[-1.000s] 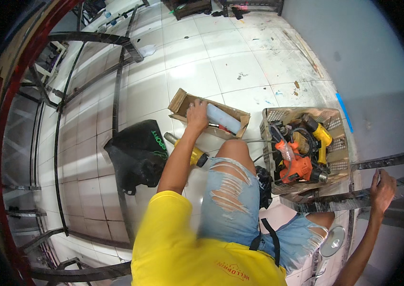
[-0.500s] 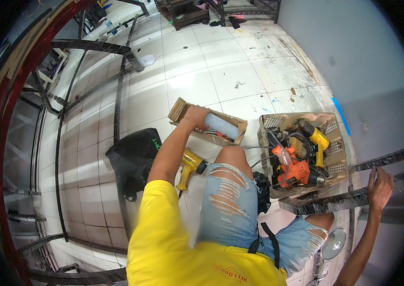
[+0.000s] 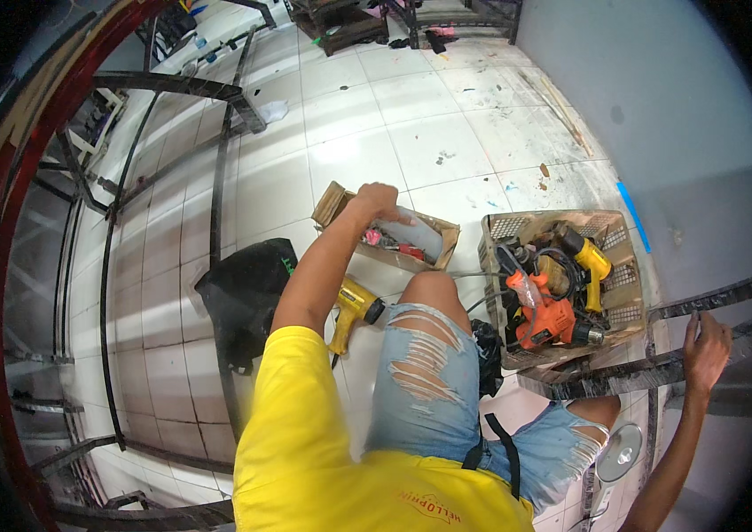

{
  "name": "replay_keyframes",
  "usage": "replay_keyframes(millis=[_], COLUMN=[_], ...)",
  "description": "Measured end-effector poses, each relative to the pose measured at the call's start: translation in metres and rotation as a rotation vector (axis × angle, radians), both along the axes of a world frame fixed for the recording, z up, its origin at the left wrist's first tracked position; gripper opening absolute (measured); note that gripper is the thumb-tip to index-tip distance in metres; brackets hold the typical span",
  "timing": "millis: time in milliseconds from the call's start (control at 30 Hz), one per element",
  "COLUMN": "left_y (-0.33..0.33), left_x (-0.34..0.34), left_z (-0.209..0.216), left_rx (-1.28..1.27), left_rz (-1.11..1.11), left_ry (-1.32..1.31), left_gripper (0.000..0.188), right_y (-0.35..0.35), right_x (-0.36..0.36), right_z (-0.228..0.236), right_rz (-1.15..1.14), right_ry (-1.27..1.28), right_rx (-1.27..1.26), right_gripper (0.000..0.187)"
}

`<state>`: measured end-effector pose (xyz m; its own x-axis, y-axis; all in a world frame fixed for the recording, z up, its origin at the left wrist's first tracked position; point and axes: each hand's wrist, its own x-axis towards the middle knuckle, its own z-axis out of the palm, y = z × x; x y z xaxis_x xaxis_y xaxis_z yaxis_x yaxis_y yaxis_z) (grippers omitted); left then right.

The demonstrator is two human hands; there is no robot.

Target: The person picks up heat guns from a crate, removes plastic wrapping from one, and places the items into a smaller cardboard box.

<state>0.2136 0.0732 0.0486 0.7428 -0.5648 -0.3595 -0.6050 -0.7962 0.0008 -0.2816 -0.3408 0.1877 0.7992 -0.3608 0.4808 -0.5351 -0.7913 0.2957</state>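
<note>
My left hand [image 3: 378, 202] is over a worn, open cardboard box [image 3: 452, 243] on the floor. Its fingers are closed at the upper edge of a smooth, whitish plastic piece [image 3: 422, 238] that lies tilted in the box; the fingertips are partly hidden. Beneath that piece some small red and pink items [image 3: 411, 252] show. Off to the right, my right hand [image 3: 707, 350] is by a dark metal bar [image 3: 660, 365], fingers apart and nothing seen in them. A yellow heat gun [image 3: 356, 310] lies on the floor by my left forearm.
A plastic crate [image 3: 629, 266] right of the box holds an orange power tool [image 3: 549, 321], another yellow heat gun [image 3: 593, 260] and cords. A black bag [image 3: 247, 297] lies at left. Dark metal frames [image 3: 216, 177] stand on the left; a grey wall [image 3: 660, 106] is at right.
My left hand has shifted slightly right and up along the box. The whitish piece has turned, and more of the red and pink items shows. My right hand has hardly moved.
</note>
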Motion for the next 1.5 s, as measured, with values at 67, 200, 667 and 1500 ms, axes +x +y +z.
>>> replay_keyframes(millis=[67,200,667,1500], left_y=[-0.008,0.009,0.026,0.102], left_x=[-0.014,-0.014,-0.005,-0.054], left_z=[0.003,-0.021,-0.060,-0.002], left_rx=[0.158,0.185,0.129,-0.487], left_rz=[0.023,-0.053,0.092,-0.202], left_ry=[0.057,-0.160,0.150,-0.415], left_gripper=[0.079,0.082,0.071,0.086], right_y=[-0.004,0.000,0.001,0.006], right_x=[-0.006,-0.003,-0.003,0.001], right_z=[-0.001,0.001,0.002,0.002], right_rz=[0.019,0.031,0.057,-0.013], right_ry=[-0.017,-0.034,-0.068,-0.066], right_rx=[-0.012,-0.034,-0.006,0.038], right_gripper=[0.015,0.015,0.013,0.017])
